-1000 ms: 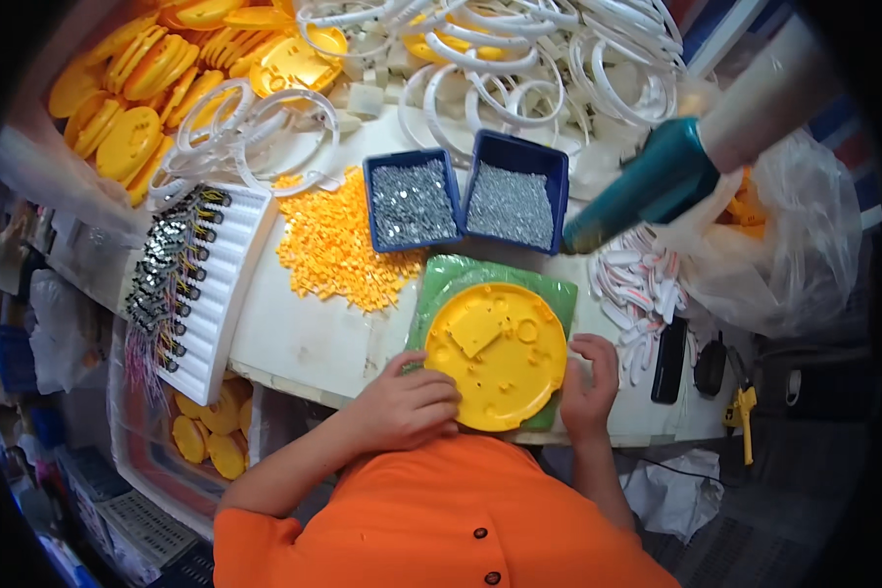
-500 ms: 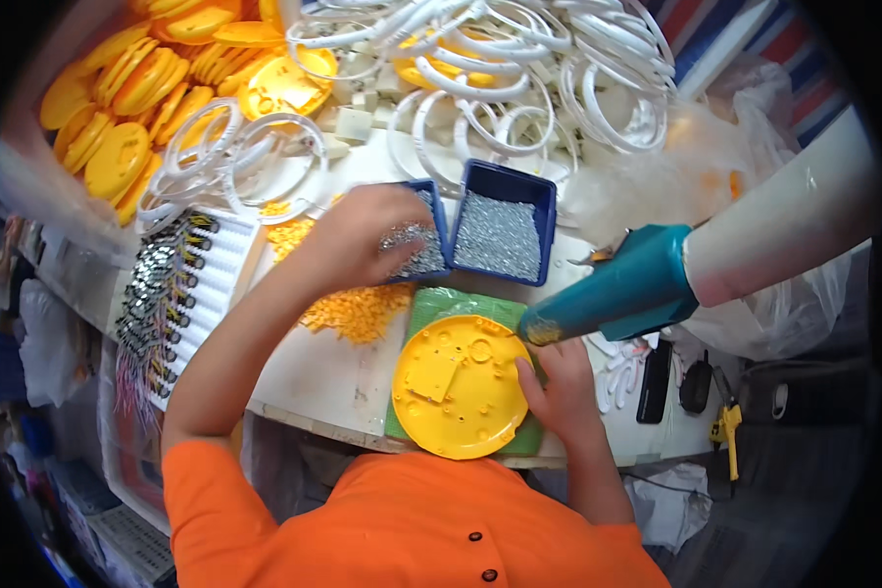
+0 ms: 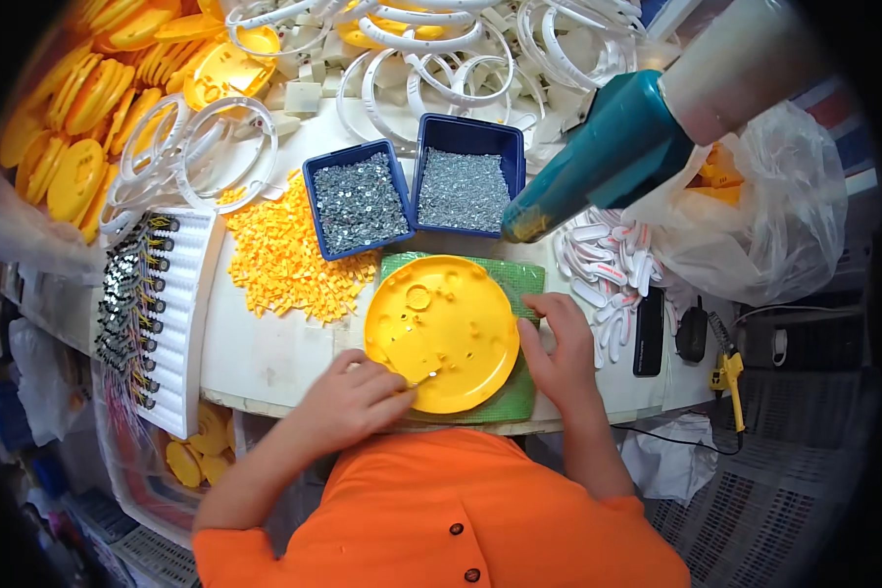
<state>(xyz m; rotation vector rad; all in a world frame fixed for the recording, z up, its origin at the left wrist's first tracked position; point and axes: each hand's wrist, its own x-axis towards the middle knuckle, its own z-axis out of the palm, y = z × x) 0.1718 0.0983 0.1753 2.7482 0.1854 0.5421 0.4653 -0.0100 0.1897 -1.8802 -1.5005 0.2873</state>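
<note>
A round yellow plastic disc (image 3: 441,333) lies on a green mat (image 3: 515,392) at the table's front edge. My left hand (image 3: 358,397) rests at the disc's lower left rim, its fingertips pinched on a small metal screw (image 3: 424,378) set onto the disc. My right hand (image 3: 559,348) presses flat on the disc's right rim and the mat. Two blue trays (image 3: 355,202) (image 3: 464,186) of small metal screws stand just behind the disc. A teal power screwdriver (image 3: 598,157) hangs above the mat's right side, untouched.
A heap of small orange parts (image 3: 279,260) lies left of the trays. A white rack of wired parts (image 3: 152,314) sits at the left. White rings (image 3: 412,49) and yellow discs (image 3: 69,147) pile at the back. A plastic bag (image 3: 764,216) and dark handsets (image 3: 649,331) are right.
My left hand came back from the left blue tray to the disc's lower rim with a screw. The hanging screwdriver has swung up, away from the disc.
</note>
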